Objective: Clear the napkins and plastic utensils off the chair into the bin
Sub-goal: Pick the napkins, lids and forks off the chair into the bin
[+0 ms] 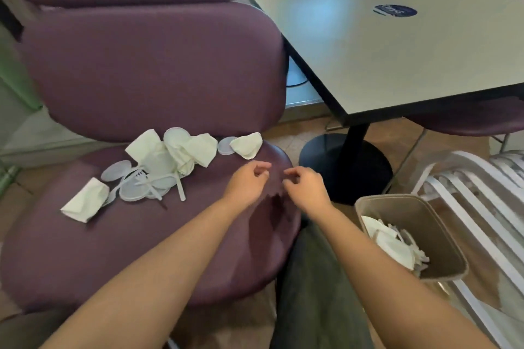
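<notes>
Crumpled white napkins, clear plastic lids and utensils lie scattered along the back of the maroon chair seat. Left hand and right hand hover above the seat's right edge, fingers loosely curled, holding nothing. Tan bin right of the chair, holding white scraps.

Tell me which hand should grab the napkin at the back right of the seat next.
Left. The left hand hovers empty just in front of that napkin, a little nearer than the right hand. The right hand is also empty and sits closer to the bin.
</notes>
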The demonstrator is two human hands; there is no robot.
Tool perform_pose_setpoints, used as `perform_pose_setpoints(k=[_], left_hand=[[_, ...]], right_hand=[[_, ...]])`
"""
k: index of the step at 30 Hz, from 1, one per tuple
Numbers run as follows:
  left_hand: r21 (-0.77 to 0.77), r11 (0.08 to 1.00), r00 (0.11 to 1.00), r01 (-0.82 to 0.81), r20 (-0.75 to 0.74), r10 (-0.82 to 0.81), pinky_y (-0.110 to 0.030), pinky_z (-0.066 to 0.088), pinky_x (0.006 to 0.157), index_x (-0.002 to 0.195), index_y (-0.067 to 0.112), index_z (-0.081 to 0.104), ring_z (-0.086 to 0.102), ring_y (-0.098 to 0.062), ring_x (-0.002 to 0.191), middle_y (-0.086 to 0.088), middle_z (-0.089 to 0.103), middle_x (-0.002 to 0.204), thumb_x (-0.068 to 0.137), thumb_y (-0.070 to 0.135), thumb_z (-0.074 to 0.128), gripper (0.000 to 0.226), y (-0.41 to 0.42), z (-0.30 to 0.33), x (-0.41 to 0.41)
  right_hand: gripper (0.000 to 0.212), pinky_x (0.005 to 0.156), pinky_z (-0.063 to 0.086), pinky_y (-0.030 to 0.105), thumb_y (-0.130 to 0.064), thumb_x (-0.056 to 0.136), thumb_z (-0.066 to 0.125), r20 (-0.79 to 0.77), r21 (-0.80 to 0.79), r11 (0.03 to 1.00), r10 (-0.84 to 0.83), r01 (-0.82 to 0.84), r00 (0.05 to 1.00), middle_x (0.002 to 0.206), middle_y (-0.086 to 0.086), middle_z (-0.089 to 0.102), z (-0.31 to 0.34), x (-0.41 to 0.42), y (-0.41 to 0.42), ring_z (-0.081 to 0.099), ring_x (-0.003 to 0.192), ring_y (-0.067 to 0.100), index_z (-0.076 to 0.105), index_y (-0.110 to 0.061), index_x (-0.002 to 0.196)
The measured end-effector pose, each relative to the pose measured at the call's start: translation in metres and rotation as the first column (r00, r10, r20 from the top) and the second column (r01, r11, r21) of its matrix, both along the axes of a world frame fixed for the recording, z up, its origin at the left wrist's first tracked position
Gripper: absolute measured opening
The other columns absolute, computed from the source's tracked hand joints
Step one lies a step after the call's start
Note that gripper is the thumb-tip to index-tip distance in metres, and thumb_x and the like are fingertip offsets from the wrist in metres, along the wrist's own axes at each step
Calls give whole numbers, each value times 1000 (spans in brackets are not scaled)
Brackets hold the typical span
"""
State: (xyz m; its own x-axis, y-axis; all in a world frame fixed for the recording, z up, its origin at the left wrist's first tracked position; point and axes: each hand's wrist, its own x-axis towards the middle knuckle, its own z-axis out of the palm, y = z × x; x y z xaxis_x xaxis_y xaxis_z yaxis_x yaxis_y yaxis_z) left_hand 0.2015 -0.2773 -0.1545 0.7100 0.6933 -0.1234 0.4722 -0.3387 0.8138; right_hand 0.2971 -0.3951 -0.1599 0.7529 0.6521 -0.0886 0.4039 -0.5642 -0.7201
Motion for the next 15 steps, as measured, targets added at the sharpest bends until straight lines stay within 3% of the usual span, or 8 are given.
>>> perform_pose_setpoints(k=[4, 8, 11, 15], left_hand=[[71, 994, 993, -89, -67, 93, -24, 44, 88, 115, 22, 66, 60, -9, 97, 7, 66, 109, 93, 16, 56, 25, 46, 1, -33], [181, 975, 977, -126, -146, 154, -37, 47, 98, 114, 25, 68, 61, -19, 108, -2, 67, 115, 88, 18, 58, 29, 87, -6, -56], [314, 934, 933, -167, -256, 253, -38, 39, 103, 119, 29, 64, 42, -28, 123, -8, 52, 124, 88, 24, 58, 32, 116, -12, -66], [316, 899, 876, -303, -278, 393, -41, 38, 100, 131, 21, 49, 28, -28, 130, -9, 33, 136, 88, 33, 62, 46, 142, -20, -68]], right_hand=[[30, 103, 44, 40, -22, 88, 60, -5, -17, 998, 64, -64, 998, 120, 7, 63, -2, -18, 46, 56, 114, 27, 67, -19, 116], [31, 101, 45, 40, -18, 88, 57, 2, -34, 994, 104, -104, 995, 120, 6, 60, -5, -28, 80, 53, 117, 27, 66, -19, 117], [32, 102, 41, 35, -17, 89, 55, 46, -72, 986, 156, -152, 987, 123, 7, 59, -11, -29, 104, 48, 119, 28, 65, -20, 120], [33, 100, 38, 36, -19, 89, 56, 160, -115, 983, 158, -140, 974, 127, 4, 58, -17, -22, 123, 43, 120, 26, 65, -24, 120]])
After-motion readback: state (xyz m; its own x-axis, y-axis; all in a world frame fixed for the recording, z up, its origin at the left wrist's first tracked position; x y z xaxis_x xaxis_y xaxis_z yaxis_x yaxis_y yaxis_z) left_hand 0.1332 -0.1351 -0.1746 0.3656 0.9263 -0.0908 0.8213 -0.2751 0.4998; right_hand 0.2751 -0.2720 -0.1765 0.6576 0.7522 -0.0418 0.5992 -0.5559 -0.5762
